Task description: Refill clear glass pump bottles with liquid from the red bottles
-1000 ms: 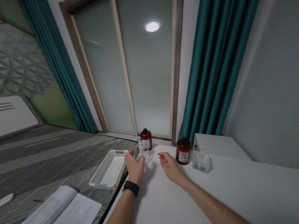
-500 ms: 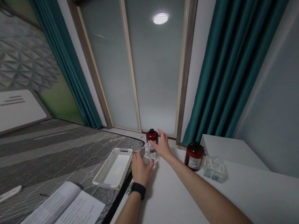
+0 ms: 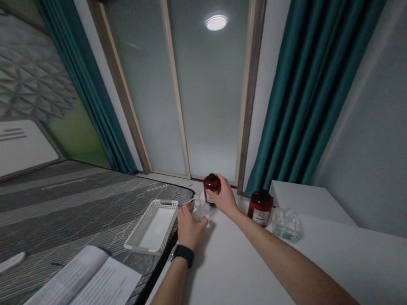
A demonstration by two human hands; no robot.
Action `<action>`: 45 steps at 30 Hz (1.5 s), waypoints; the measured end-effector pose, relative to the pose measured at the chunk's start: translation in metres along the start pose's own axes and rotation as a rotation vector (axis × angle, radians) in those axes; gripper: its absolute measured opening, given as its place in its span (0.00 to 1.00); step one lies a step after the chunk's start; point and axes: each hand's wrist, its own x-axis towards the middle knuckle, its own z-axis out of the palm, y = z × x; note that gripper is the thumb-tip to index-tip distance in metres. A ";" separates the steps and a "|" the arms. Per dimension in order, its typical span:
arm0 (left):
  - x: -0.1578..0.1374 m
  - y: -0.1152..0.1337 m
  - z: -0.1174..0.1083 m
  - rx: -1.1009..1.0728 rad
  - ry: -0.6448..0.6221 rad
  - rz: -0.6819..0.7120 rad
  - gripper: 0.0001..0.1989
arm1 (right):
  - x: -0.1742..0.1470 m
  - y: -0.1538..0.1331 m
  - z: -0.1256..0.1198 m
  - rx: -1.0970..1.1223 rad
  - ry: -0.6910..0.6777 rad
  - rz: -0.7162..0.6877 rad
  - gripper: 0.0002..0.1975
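Observation:
My right hand [image 3: 226,197] is closed around the dark red-brown bottle [image 3: 211,186], which has a black cap and a pale label. Next to it, my left hand [image 3: 190,227] curls its thumb and fingers around a small clear bottle [image 3: 200,211] with a narrow top; its outline is blurred. The clear bottle is on the white tabletop [image 3: 228,273], just left of the red-brown one. A second red-brown bottle [image 3: 261,207] with a label stands right of my right forearm, beside a clear faceted glass container [image 3: 287,226].
On the grey striped mattress [image 3: 97,200] at left are a white plastic basket [image 3: 153,228], an open book [image 3: 91,295] and a white stick-shaped object [image 3: 7,265]. A white box-like surface [image 3: 311,202] stands back right. Frosted sliding doors [image 3: 213,99] and teal curtains [image 3: 308,91] lie beyond.
My right hand has moved from beside the clear bottle onto the red-brown bottle, which has shifted slightly right. My left hand stays around the clear bottle. The view has shifted slightly.

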 end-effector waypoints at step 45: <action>-0.023 0.070 -0.025 -0.385 -0.399 0.398 0.33 | -0.118 0.078 -0.233 -0.123 0.021 0.296 0.32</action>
